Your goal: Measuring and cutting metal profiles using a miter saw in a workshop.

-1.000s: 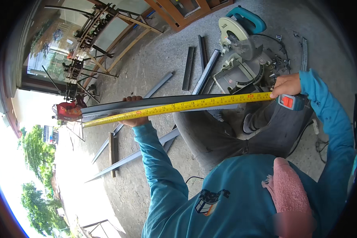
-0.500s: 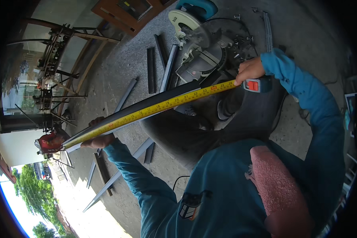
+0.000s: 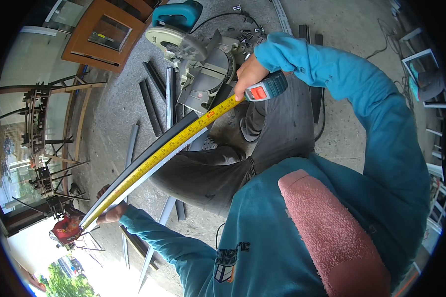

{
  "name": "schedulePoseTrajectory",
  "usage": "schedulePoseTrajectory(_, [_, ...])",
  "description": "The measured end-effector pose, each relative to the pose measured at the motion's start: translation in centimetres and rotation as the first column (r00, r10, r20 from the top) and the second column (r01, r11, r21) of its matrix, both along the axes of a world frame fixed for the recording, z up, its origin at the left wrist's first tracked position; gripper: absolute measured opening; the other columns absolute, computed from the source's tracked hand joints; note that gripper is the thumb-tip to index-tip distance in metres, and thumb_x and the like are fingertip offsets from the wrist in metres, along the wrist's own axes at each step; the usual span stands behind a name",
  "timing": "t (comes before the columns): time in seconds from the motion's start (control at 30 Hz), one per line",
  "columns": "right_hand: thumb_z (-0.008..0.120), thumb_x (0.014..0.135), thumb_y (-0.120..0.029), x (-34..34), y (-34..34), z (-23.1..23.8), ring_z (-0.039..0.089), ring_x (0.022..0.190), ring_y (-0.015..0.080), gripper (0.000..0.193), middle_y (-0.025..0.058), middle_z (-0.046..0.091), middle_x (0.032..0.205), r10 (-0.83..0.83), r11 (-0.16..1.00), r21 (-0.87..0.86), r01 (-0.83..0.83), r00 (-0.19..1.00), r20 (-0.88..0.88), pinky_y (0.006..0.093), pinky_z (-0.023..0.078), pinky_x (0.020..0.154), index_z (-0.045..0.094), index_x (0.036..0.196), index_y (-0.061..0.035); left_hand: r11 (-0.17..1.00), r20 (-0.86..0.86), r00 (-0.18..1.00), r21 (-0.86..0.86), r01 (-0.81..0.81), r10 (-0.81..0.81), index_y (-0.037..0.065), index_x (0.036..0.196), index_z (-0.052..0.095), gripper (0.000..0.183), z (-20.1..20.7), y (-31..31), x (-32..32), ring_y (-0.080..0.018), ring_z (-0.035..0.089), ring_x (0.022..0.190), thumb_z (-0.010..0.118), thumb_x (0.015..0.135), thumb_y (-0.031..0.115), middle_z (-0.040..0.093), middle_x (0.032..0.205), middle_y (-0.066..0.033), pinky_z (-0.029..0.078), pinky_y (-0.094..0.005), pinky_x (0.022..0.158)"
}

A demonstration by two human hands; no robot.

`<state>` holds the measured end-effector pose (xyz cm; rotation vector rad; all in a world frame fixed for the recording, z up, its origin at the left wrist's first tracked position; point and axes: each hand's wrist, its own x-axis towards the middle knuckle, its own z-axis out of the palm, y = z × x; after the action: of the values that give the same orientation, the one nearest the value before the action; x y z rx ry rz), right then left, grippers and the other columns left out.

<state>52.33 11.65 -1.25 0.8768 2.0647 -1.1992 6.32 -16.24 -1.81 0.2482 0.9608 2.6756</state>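
Note:
A long dark metal bar (image 3: 153, 148) with a pale lower edge lies slantwise in front of me. Along it runs the yellow blade (image 3: 173, 143) of a tape measure (image 3: 275, 85), whose teal case has a red button. Near the bar's far-left end, my left hand (image 3: 113, 213) is wrapped round the bar, thumb below and fingertips showing above. My right hand (image 3: 252, 72) is closed on the tape measure where the blade leaves the case, with the thumb on the blade. Some right fingers are hidden.
A mitre saw (image 3: 178, 42) with a teal handle stands on the floor ahead. Several dark and silver metal lengths (image 3: 148, 106) lie left of it. A red tool (image 3: 67, 230) is beyond the bar's left end. A brown panelled door (image 3: 99, 39) leans at the upper left.
The view has turned rightward, so the saw sits further left. The bar and tape slope more steeply, their right end higher in view. Both hands keep their holds.

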Motion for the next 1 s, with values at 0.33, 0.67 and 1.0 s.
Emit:
schedulePoseTrajectory(0.33, [0.059,0.079,-0.049,-0.3,0.8,-1.0,0.049,0.053,0.0108,0.045,0.0006,0.056,0.063,-0.062,0.995,-0.084,0.061,0.998,-0.008,0.0295,0.038,0.049,0.064,0.077,-0.0045,0.993,0.04,0.995,0.086,0.083,-0.086,0.005,0.069,0.033,0.077,0.0,0.3,0.4,-0.0219,0.03,0.059,0.032,0.073,0.082,0.034,0.069,-0.0095,0.028,-0.0382,0.056])
schedulePoseTrajectory(0.67, [0.06,0.079,-0.046,-0.3,1.3,-1.7,0.048,0.053,0.0102,0.042,-0.0001,0.056,0.063,-0.068,0.983,-0.173,0.062,0.997,-0.029,0.0282,0.038,0.048,0.064,0.078,-0.0042,0.993,0.052,0.995,0.09,0.078,-0.083,0.004,0.071,0.035,0.078,-0.2,0.1,0.3,-0.023,0.032,0.061,0.036,0.073,0.082,0.035,0.07,-0.0106,0.03,-0.039,0.058])
schedulePoseTrajectory(1.0, [0.062,0.076,-0.048,-0.3,2.0,-2.0,0.05,0.056,0.012,0.043,0.0012,0.057,0.065,-0.052,0.982,-0.183,0.047,0.998,-0.024,0.0297,0.038,0.051,0.066,0.081,-0.0057,0.999,0.094,0.995,0.038,0.021,-0.024,-0.001,0.076,0.041,0.084,-1.1,0.0,-1.4,-0.0265,0.038,0.066,0.037,0.071,0.083,0.041,0.073,-0.0139,0.033,-0.0427,0.063])
